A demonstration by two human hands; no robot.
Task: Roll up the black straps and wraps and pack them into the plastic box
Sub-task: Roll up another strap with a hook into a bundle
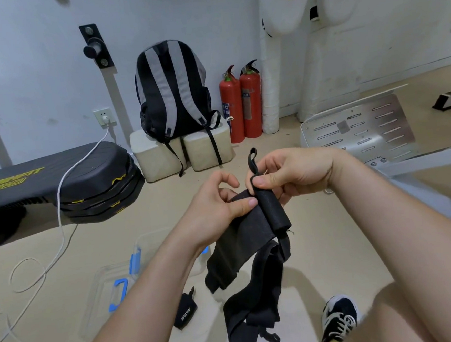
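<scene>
A long black wrap [246, 238] hangs in front of me, its top end wound into a small tight roll [271, 209]. My right hand [288, 175] pinches the roll near its upper end, where a thumb loop sticks up. My left hand [218, 200] pinches the flat part of the wrap just left of the roll. The loose tail drops toward the floor in folds. The clear plastic box [144, 252] with blue clips sits on the floor below my left forearm, partly hidden. Its lid [107, 294] lies beside it. A rolled black wrap [185, 311] with white lettering lies on the floor.
A backpack [172, 91] stands on white blocks at the wall, with two red fire extinguishers [241, 105] beside it. Black step platforms [91, 180] are on the left, with a white cable [61, 209] trailing over the floor. A metal footplate [360, 129] is at right. My shoe [338, 317] shows at the bottom.
</scene>
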